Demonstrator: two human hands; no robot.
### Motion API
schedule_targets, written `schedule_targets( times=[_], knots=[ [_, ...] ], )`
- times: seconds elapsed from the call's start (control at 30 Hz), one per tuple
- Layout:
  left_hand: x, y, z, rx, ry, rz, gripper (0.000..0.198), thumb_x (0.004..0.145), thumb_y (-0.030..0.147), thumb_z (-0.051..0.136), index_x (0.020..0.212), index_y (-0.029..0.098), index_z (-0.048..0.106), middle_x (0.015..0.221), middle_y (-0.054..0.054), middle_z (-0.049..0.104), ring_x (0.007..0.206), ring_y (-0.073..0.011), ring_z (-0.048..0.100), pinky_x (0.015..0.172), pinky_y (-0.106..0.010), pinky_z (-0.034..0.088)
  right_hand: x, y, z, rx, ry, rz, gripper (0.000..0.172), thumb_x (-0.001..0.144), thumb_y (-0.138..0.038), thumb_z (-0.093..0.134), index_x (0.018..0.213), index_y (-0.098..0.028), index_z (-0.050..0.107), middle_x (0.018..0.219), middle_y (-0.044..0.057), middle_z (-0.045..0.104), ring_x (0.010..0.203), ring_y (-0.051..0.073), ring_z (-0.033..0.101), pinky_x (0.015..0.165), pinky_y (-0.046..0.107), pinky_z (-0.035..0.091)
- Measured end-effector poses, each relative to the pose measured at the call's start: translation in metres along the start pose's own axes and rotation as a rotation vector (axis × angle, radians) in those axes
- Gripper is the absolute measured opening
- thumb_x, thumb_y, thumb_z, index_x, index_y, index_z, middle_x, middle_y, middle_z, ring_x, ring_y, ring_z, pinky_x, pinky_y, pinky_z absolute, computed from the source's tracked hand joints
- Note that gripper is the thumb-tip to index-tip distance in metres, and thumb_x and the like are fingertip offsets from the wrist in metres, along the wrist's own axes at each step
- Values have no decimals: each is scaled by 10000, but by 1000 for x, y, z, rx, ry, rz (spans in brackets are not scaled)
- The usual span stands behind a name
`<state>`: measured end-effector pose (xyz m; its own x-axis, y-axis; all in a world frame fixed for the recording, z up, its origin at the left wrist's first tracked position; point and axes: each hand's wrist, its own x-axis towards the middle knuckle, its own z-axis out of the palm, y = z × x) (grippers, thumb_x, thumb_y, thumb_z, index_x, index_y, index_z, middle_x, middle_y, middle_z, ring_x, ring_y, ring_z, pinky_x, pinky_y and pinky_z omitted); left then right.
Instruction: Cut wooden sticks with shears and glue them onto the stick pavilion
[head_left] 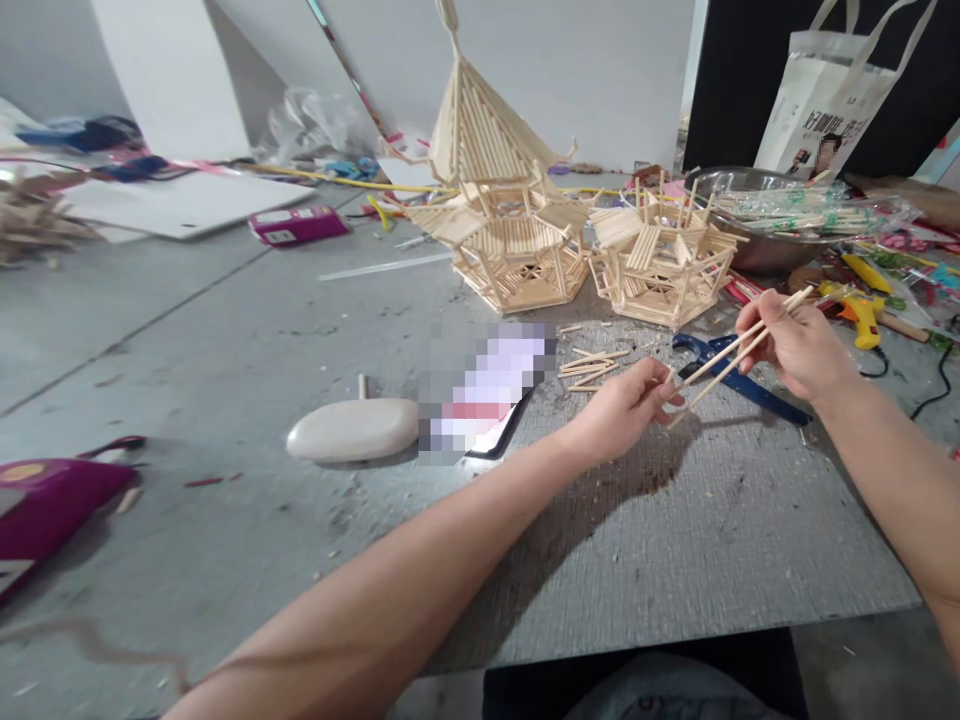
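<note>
Two thin wooden chopsticks (718, 356) slant between my hands above the grey tabletop. My right hand (796, 345) grips them near their upper ends, with the fingers closed round them. At their lower ends, the fingers of my left hand (628, 405) are pinched together on the tips. Below the right hand lies a pair of blue-handled pliers (766, 396), partly covered by it. Short cut sticks (592, 368) are scattered just beyond my left hand. Behind them stand a tall pagoda model (517, 235) made of sticks, with a pointed roof, and a lower roofless stick model (664, 265).
Left of my forearm are a phone (506, 380) with a blurred screen and a pale oblong case (352, 430). Purple objects (300, 226) lie farther left. At right are a metal bowl (765, 252) of bagged sticks, a yellow glue gun (862, 315) and a white bag (817, 105).
</note>
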<state>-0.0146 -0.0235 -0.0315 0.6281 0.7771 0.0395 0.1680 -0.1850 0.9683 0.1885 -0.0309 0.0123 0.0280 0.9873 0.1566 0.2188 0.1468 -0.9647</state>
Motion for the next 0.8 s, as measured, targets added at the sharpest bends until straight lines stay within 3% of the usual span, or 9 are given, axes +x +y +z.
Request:
schedule_targets(
  times=[0.1,0.33,0.5,0.6,0.67,0.8],
  knots=[
    [-1,3,0,17,-72,-35,134,851,300,391,825,169,396,784,-52,643,586,-89,588,561,-226,470,0,2,0,-44,21,4,402,769,-604,425,691,-225,530,551,-10,522,443,116,526,407,258,456],
    [-2,10,-3,242,-109,-34,71,833,242,396,826,174,416,690,-18,642,489,-82,526,496,-215,403,0,5,0,-57,-2,48,397,771,-600,428,703,-223,530,556,6,562,449,119,530,401,255,441],
    [-5,13,-2,432,-113,14,64,801,207,446,802,177,502,661,-1,632,515,-92,535,519,-217,382,-5,-3,5,-110,-26,-20,429,761,-618,426,723,-210,554,570,10,558,473,125,547,399,260,444],
    [-6,13,-2,425,-100,66,107,811,200,426,746,176,508,659,-6,628,546,-92,534,541,-218,385,-10,-15,1,-117,-36,-58,436,764,-617,421,789,-212,579,596,12,570,471,125,547,393,261,442],
    [-6,11,-2,392,-47,91,132,816,204,412,725,172,503,652,-12,618,552,-91,524,551,-221,392,-13,-26,-6,-89,10,-123,408,793,-581,407,813,-216,588,595,10,569,447,120,530,378,263,426],
    [-4,4,-3,280,75,120,132,816,260,422,758,164,491,670,-20,612,559,-90,529,550,-225,411,-20,-46,-22,-76,273,-413,318,835,-482,410,739,-232,582,584,18,547,447,127,517,405,287,427]
  ],
)
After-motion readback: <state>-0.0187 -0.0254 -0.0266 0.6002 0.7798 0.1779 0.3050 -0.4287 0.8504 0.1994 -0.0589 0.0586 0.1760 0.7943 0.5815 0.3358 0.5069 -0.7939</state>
